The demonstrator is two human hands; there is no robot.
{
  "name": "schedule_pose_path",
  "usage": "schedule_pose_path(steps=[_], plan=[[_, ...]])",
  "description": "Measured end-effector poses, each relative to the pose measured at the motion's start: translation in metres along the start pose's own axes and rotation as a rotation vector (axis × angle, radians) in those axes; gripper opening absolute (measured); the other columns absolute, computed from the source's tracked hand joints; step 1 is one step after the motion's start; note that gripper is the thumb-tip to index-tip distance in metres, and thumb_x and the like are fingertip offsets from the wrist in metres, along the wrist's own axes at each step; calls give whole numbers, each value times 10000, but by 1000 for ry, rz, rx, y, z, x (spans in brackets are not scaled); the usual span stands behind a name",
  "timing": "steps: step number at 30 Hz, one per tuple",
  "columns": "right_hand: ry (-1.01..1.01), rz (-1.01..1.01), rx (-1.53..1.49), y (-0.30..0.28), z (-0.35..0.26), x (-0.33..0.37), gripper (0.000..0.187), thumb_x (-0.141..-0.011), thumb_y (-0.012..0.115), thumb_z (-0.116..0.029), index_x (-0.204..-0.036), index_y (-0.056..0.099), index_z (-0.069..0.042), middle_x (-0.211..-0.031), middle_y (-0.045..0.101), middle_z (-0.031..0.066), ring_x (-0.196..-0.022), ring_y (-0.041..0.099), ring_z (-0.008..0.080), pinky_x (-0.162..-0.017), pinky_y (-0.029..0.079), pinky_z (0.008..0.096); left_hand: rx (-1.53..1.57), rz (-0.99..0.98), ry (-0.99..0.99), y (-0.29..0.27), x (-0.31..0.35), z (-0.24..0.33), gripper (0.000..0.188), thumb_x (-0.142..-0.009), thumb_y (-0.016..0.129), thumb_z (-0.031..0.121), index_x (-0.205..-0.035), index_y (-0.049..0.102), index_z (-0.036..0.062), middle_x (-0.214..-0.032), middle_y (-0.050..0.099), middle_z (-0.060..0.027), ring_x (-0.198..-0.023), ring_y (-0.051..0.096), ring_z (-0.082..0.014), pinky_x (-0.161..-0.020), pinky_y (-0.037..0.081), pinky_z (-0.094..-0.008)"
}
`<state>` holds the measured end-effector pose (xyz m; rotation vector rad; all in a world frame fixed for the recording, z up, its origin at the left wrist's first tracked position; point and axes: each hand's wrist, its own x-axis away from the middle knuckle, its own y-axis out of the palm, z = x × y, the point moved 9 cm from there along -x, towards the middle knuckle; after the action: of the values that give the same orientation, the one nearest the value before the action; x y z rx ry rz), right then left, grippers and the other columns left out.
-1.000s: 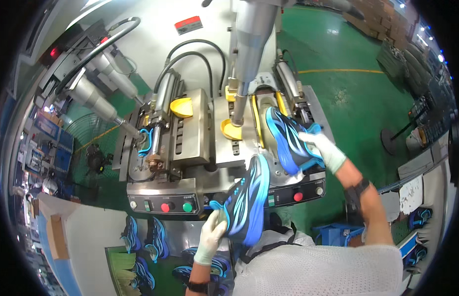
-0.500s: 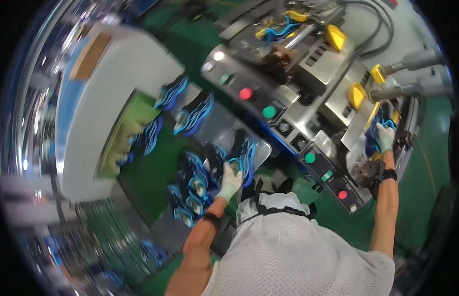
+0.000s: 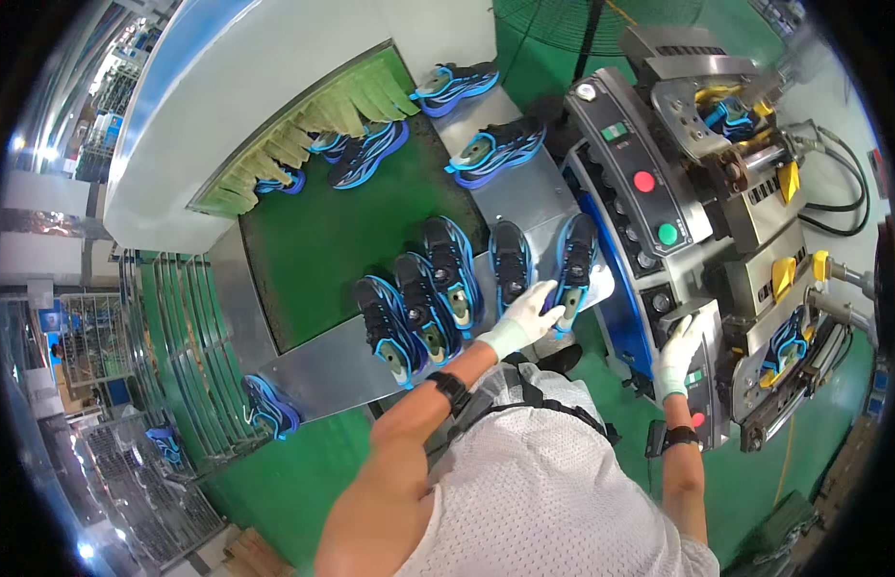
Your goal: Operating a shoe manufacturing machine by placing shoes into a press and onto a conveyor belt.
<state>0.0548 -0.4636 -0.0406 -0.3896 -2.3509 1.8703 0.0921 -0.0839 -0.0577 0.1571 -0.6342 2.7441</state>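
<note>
While we look down:
Left hand point(image 3: 526, 313): fingers grasp the blue-black shoe point(image 3: 572, 271) on the steel tray point(image 3: 322, 361).
Right hand point(image 3: 678, 354): fingers released, flat on the control panel point(image 3: 649, 207).

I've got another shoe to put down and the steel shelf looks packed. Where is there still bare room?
The green belt is bare in its middle, between the shoes under the fringe curtain and the row of shoes. The steel shelf is bare at its lower left end. Around the left hand it is crowded, shoes side by side.
</note>
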Motion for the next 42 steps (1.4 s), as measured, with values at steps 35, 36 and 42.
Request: schedule_pose_path(steps=[35, 36, 42], plan=[[134, -917, -490, 150, -361, 63, 1012, -787, 841, -341, -1543, 285, 40, -1524, 423, 274, -1415, 435, 395, -1170, 362, 428, -434, 524, -243, -374, -71, -204, 847, -814, 788, 428, -1425, 445, -48, -1424, 478, -302, -1349, 426, -443, -1155, 346, -504], [80, -810, -565, 135, -358, 58, 973, -804, 833, -320, -1535, 304, 43, -1518, 434, 279, -1415, 447, 380, -1164, 375, 417, -525, 663, -214, -409, -80, -200, 821, -800, 808, 383, -1387, 459, -73, -1397, 494, -289, -1315, 449, -429, -1151, 356, -494], [-3, -205, -452, 35, -332, -1, 884, -842, 788, -137, -1554, 294, 34, -1608, 325, 251, -1511, 315, 334, -1228, 267, 399, -446, 443, -160, -529, -150, -350, 900, -687, 924, 325, -1347, 489, -105, -1431, 533, -263, -1322, 505, -385, -1126, 398, -429]])
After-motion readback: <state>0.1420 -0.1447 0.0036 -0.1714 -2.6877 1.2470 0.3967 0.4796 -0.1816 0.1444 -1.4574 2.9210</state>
